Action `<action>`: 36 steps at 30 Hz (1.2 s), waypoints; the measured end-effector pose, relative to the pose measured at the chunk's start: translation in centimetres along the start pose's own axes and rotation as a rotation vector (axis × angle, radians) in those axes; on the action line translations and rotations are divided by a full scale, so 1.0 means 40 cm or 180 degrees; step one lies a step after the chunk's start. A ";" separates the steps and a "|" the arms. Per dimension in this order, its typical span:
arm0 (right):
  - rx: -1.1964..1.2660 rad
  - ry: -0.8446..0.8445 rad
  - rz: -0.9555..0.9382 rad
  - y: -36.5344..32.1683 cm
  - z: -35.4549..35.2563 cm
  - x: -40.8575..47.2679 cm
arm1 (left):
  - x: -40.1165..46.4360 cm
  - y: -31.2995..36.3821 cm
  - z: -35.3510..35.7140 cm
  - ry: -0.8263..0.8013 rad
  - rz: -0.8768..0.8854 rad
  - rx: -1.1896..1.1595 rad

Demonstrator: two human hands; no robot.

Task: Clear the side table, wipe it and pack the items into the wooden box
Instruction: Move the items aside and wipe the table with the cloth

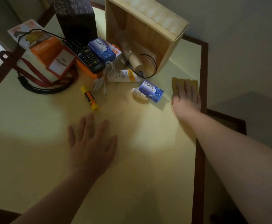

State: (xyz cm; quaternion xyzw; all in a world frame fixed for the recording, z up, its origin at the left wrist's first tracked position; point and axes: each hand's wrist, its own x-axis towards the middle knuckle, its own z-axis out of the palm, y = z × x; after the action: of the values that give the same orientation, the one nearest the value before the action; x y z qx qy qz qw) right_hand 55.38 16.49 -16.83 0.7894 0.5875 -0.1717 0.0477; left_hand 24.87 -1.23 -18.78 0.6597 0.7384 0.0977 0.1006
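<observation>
Wooden box (149, 38): pale wood, lying on its side at the far right of the table (132, 159), open face toward the camera. Inside it: a clear bottle (125, 44) with a cream-coloured cylinder at its near end, and a loop of thin black cord (153, 62) that spills over the front edge.

Table: cream top, dark brown border. Just in front of the box lie a white-and-yellow tube (125, 75), a coiled white cable (103, 78), a purple Lux soap pack (151, 91) touching a small white ribbed item (139, 94), and a yellow-and-orange marker (90, 97). Left of the box: second Lux pack (102, 50), black remote (83, 55) on an orange box, a red lanyard with badge (59, 62), and a dark upright carton (77, 18).

Yellow cloth (185, 84): flat on the table near the right edge, beside the box.

Right hand (187, 97): palm down, fingers straight, pressing on the cloth; arm extended along the right border.

Left hand (91, 143): palm down over the bare near table, fingers spread and straight, holding nothing; whether it touches the surface cannot be told.
</observation>
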 end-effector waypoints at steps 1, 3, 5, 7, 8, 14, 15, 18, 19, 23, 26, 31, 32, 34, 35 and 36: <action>0.0027 0.0030 0.0014 -0.008 -0.013 0.043 | 0.000 -0.001 0.003 0.0030 0.0021 0.0006; 0.0041 0.0112 0.0016 -0.022 -0.039 0.127 | -0.001 -0.006 0.008 0.0129 0.0076 0.0016; 0.0009 0.0145 -0.0090 -0.036 -0.059 0.205 | 0.000 -0.007 0.014 0.0269 0.0117 -0.0014; 0.0045 0.0162 -0.0141 -0.051 -0.074 0.264 | 0.001 -0.006 0.017 0.0349 0.0122 -0.0027; 0.0016 0.0164 -0.0157 -0.056 -0.077 0.285 | 0.003 -0.006 0.018 0.0355 0.0108 -0.0025; 0.0022 0.0157 -0.0061 -0.052 -0.048 0.197 | 0.003 -0.009 0.013 0.0296 0.0084 -0.0080; 0.0044 0.0161 -0.0011 -0.051 -0.039 0.153 | 0.004 -0.008 0.009 0.0284 0.0083 -0.0097; 0.0021 0.0074 0.0037 -0.037 0.003 -0.008 | 0.005 -0.006 -0.006 0.0153 0.0033 -0.0132; 0.0018 0.0039 0.0029 -0.027 0.023 -0.061 | 0.006 -0.005 -0.006 0.0113 0.0003 -0.0142; 0.0051 0.0172 -0.0101 -0.005 0.105 -0.307 | 0.004 -0.008 -0.003 0.0048 -0.0013 -0.0188; 0.0010 0.0137 -0.0249 -0.004 0.167 -0.483 | 0.003 -0.010 -0.004 0.0070 -0.0006 -0.0228; -0.0167 0.0026 -0.1008 -0.056 0.258 -0.708 | 0.002 -0.023 -0.014 0.0099 0.0096 -0.0549; -0.0203 0.0029 -0.1193 -0.072 0.263 -0.720 | 0.003 -0.032 -0.016 0.0057 0.0156 -0.0644; -0.0271 0.0063 -0.1483 -0.102 0.267 -0.704 | 0.001 -0.062 -0.026 -0.0106 0.0300 -0.0857; -0.0283 0.0079 -0.1569 -0.121 0.259 -0.684 | -0.005 -0.085 -0.033 -0.0186 0.0380 -0.0981; -0.0288 0.0036 -0.1571 -0.141 0.249 -0.657 | -0.016 -0.111 -0.043 -0.0231 0.0442 -0.1083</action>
State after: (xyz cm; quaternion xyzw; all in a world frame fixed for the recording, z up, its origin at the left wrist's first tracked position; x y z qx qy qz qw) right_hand 41.32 -8.49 -16.83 0.6200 0.7699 -0.1472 0.0364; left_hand 20.21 -2.36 -18.33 0.6856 0.6598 0.2039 0.2303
